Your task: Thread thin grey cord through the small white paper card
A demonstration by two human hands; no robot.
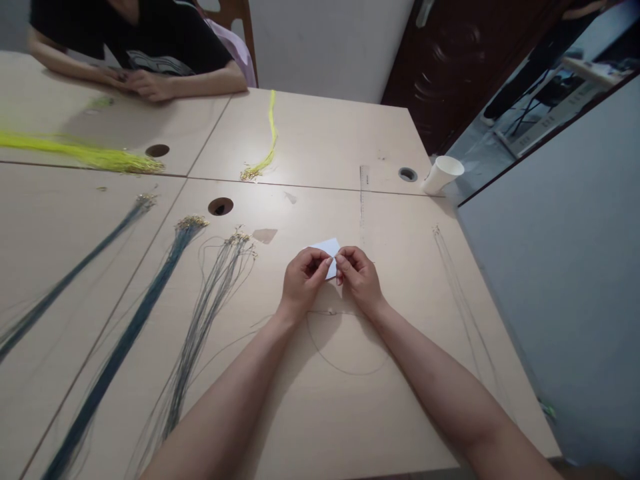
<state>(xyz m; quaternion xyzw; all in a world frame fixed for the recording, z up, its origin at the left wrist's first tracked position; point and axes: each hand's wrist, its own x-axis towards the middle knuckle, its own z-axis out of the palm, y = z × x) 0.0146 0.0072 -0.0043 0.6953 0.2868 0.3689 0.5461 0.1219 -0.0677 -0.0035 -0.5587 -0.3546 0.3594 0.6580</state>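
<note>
My left hand [306, 277] and my right hand [357, 277] are closed in pinches, thumb tips nearly meeting. Whatever lies between the fingertips is too small to make out. Behind and beneath them is a small white card [326, 247], partly covered by my fingers. Closer to me, between my forearms, a thin grey cord [345, 372] curves in a loop on the table, with a small bead-like piece [331, 312] along its upper strand. Left of my left forearm lies a loose bundle of grey-green cords [207, 310] with gold-coloured metal ends.
Two dark teal cord bundles [143, 327] lie further left. Yellow cords [273, 137] are at the back. A clear ruler [362, 200], a white paper cup [443, 175] and a few thin cords [457, 293] lie rightward. Across the table sits a person [150, 40], forearms resting on it.
</note>
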